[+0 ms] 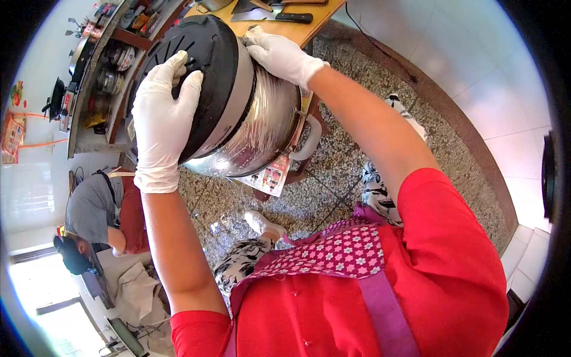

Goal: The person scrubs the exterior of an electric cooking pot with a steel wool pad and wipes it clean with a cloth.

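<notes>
A large shiny metal electric pot [267, 119] with a black slotted base [196, 41] lies tipped on its side in front of me, its base facing up and left. Crinkled clear film seems to cover part of its metal wall. My left hand [163, 116], in a white glove, curls over the black base, thumb and fingers closed against it. My right hand [282, 56], also gloved, is bent against the pot's upper side near the base's rim. Something greyish shows at its fingertips, too small to make out. A pale handle [307, 138] sticks out at the pot's right.
A wooden table [330, 13] at the top holds a cleaver [273, 16] with a black handle. Printed paper [270, 178] sticks out below the pot. Shelves [128, 38] with bowls stand at the left. Another person [98, 205] bends over at the lower left. The floor is speckled stone.
</notes>
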Demonstrator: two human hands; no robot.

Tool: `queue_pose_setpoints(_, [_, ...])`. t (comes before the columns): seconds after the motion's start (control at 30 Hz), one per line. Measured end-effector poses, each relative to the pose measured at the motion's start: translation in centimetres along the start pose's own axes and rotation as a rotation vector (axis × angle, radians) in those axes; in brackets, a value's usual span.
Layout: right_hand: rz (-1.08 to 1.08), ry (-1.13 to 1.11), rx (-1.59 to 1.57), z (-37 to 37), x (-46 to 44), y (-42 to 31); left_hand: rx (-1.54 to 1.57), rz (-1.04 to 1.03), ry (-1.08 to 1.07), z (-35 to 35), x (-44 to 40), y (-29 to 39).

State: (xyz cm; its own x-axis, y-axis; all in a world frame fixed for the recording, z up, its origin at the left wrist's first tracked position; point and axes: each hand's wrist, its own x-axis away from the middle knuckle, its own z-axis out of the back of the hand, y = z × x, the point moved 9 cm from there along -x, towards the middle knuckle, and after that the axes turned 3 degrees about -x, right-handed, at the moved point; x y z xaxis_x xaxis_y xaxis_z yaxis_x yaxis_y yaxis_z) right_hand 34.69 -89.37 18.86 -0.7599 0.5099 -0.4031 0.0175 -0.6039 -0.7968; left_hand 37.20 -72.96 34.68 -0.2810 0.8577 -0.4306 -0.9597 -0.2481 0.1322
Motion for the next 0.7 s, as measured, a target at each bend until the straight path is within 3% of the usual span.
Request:
queue_pose_setpoints(0.07, [0.131, 0.204, -0.022, 1.0, 0.6, -2.0, 0.033, -0.037, 0.069, 0.2, 0.2, -0.2])
queue_pose_setpoints(0.13, [0.05, 0.266, 0.051, 1.1, 5.2, -4.5, 0.04, -0.019, 0.079, 0.3, 0.2, -0.2])
queue_pose_setpoints(0.2, [0.185, 0.468, 0.118, 0.3, 10.3, -8.2, 0.028, -0.022, 0.083, 0.5, 0.1, -0.5])
queue_pose_setpoints(0.23, [0.127, 0.344, 0.565, -2.4, 12.2, -10.1, 0.015, -0.031, 0.075, 0.3, 0.1, -0.4])
queue_pose_setpoints(0.27, [0.119, 0.039, 0.886, -5.3, 13.7, -11.9, -0.011, -0.031, 0.056, 0.3, 0.0, -0.5])
queue_pose_setpoints(0.3, [0.217, 0.011, 0.766, -7.4, 16.1, -12.9, 0.03, -0.007, 0.049, 0.3, 0.1, -0.7])
queue_pose_setpoints(0.33, [0.341, -0.066, 0.453, -9.9, 17.6, -13.6, 0.07, 0.018, 0.048, 0.4, 0.2, -1.0])
queue_pose_setpoints(0.4, [0.502, -0.039, 0.23, -12.3, 19.3, -13.4, 0.103, 0.019, 0.051, 0.2, 0.3, -1.1])
queue_pose_setpoints(0.47, [0.544, 0.069, 0.246, -9.8, 18.0, -13.2, 0.137, 0.027, 0.055, 0.2, 0.3, -1.3])
queue_pose_setpoints(0.53, [0.398, 0.029, 0.376, -5.3, 15.4, -12.7, 0.085, -0.008, 0.075, 0.4, 0.4, -0.7])
queue_pose_setpoints(0.6, [0.287, 0.364, 0.274, -1.3, 12.9, -9.9, 0.083, -0.018, 0.084, 0.3, 0.1, -0.4])
queue_pose_setpoints(0.67, [0.2, 0.426, -0.071, 2.0, 9.6, -5.6, -0.009, -0.076, 0.103, 0.6, 0.1, 0.5])
queue_pose_setpoints(0.7, [0.069, 0.318, -0.125, 2.3, 6.9, -2.6, -0.013, -0.082, 0.123, 0.7, 0.3, 0.5])
